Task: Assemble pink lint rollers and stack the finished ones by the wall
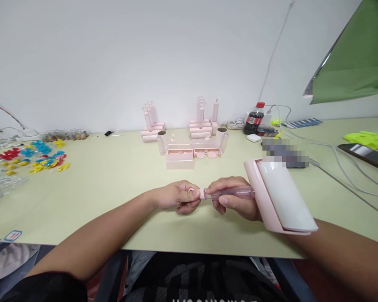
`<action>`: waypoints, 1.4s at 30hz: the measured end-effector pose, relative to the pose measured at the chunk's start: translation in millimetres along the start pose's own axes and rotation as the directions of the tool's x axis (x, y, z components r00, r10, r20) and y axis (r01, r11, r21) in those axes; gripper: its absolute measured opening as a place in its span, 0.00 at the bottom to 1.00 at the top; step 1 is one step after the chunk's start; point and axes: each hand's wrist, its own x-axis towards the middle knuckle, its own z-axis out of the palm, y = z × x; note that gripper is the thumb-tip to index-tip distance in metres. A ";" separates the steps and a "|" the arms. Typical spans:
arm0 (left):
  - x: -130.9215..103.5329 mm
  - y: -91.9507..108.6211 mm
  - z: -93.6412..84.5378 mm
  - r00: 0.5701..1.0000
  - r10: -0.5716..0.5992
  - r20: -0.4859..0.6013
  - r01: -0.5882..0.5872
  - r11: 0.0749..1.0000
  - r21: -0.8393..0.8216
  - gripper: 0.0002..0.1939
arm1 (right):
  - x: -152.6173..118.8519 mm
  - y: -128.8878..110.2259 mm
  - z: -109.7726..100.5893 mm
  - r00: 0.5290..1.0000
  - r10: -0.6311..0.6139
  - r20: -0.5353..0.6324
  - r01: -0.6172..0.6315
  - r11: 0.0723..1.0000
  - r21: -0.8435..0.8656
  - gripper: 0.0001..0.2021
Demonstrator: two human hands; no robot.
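A pink lint roller (264,197) with a white roll lies sideways in front of me, its head at the right and its clear pinkish handle pointing left. My right hand (236,198) is wrapped round that handle. At the handle's left end, my left hand (181,196) pinches the pink end cap (202,193), which has a ring. Cap and handle meet between the two hands. Behind them on the table stand an open pink box (179,161) and a pink case with round parts (207,154).
Pink rollers (149,119) and more rollers (201,117) stand near the wall. Colourful plastic pieces (40,155) lie left. Farther right are a cola bottle (254,120), cables and a phone (367,155). The table's front edge (208,253) is near my body.
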 end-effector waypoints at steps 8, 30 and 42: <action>0.2 -2.7 -2.1 0.999 0.018 0.028 -0.017 0.999 -0.034 0.23 | 0.9 -2.1 0.5 1.000 -0.016 0.003 0.017 0.999 -0.039 0.14; -2.3 1.1 -55.0 0.642 0.438 -0.629 0.647 0.130 0.751 0.27 | 12.7 -5.1 -0.4 0.985 -0.074 -0.159 0.064 0.995 -0.071 0.19; -5.3 4.1 -47.5 0.660 0.289 -0.694 0.613 0.326 0.719 0.30 | 21.6 -1.5 -4.4 0.861 0.252 -0.441 -0.256 0.965 0.052 0.09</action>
